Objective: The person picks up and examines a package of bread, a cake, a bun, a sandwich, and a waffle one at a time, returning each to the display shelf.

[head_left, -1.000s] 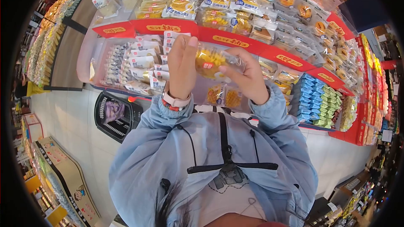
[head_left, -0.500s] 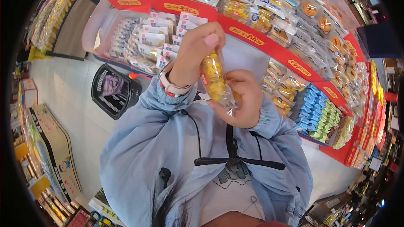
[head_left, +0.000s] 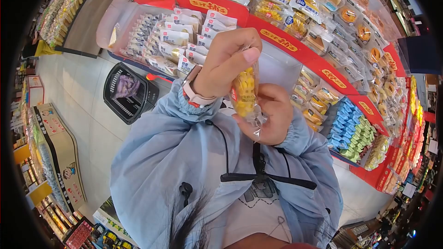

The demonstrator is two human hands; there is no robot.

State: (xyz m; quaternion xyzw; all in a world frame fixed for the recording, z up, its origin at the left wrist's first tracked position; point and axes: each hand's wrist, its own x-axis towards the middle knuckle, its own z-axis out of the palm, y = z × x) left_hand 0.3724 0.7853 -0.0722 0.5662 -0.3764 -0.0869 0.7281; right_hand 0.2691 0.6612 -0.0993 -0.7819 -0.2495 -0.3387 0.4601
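Note:
My left hand, with a pale watch band on its wrist, is closed on the upper end of a clear-wrapped yellow snack. At the lower end of the same wrapper, my right hand pinches the crinkled plastic. The snack is held upright in front of my chest, with yellow lumpy pieces and small print showing through the film. Part of it is hidden behind my fingers. Behind my hands, white packets stand in rows in a display bin.
A black shopping basket with a purple package inside is on the floor at left. Tiered shelves with red label strips curve ahead and right. Blue packets and green packets fill a lower bin.
The view has shifted slightly, so the shelves sit a little lower and to the right. Both hands keep hold of the snack, which is turned slightly more upright.

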